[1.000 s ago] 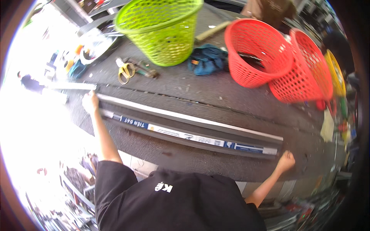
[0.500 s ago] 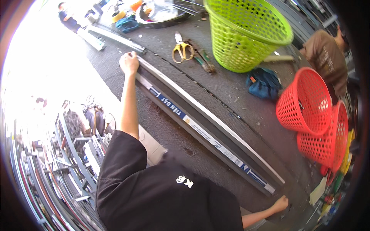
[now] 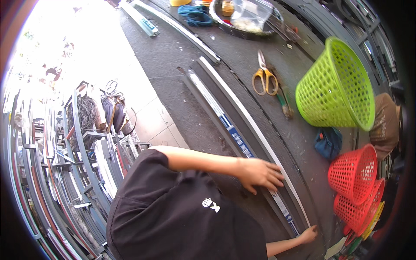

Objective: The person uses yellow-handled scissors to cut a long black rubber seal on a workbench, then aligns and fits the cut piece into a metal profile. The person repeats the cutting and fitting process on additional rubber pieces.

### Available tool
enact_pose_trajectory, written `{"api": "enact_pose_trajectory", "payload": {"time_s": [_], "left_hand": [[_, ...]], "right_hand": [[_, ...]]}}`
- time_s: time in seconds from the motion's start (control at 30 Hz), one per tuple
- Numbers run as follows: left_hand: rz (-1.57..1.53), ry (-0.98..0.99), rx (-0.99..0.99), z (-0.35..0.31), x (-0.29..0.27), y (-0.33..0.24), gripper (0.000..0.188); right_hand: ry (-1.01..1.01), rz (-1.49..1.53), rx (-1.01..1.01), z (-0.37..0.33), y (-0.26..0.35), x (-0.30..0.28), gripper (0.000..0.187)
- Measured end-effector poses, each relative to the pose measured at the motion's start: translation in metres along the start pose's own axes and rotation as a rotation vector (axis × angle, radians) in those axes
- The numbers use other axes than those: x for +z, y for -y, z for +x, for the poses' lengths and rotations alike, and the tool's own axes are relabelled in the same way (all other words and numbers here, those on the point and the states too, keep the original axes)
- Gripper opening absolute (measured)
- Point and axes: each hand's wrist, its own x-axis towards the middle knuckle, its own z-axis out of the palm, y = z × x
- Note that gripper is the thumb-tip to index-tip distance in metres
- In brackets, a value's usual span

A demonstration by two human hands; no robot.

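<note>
Two long dark metal profiles lie side by side, slanting across the dark worktop. One is a white-edged profile (image 3: pixel 256 128); the other, a labelled profile (image 3: pixel 236 138), carries a blue and white sticker strip and lies nearer to me. My left hand (image 3: pixel 260 173) is over the two profiles, palm down, with its fingers spread; whether it presses on them I cannot tell. At their near right end is my right hand (image 3: pixel 308 234), its fingers curled closed against the tip of the white edge. What its fingers hold, if anything, is hidden.
Beyond the profiles lie scissors (image 3: pixel 263 78) with yellow handles, a green-handled tool (image 3: pixel 284 104) and a green basket (image 3: pixel 316 86). Red baskets (image 3: pixel 352 175) and a blue cloth (image 3: pixel 328 143) are at the right. Racks of metal bars (image 3: pixel 56 182) stand left; a person (image 3: pixel 385 125) sits far right.
My left hand has let go of the profiles' far end and swept right and nearer, its fingers now spread. The right hand now meets the near end. The view has shifted left.
</note>
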Motion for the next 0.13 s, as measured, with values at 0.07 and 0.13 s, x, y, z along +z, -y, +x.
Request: {"api": "enact_pose_trajectory", "payload": {"time_s": [0.07,0.13], "left_hand": [[0.090,-0.005,0.057,0.004,0.012,0.008,0.079],[0.128,-0.044,0.094,0.004,0.027,0.013,0.077]], "right_hand": [[-0.121,-0.044,0.225,-0.002,0.006,0.007,0.065],[-0.198,-0.063,0.325,-0.001,0.016,0.011,0.065]]}}
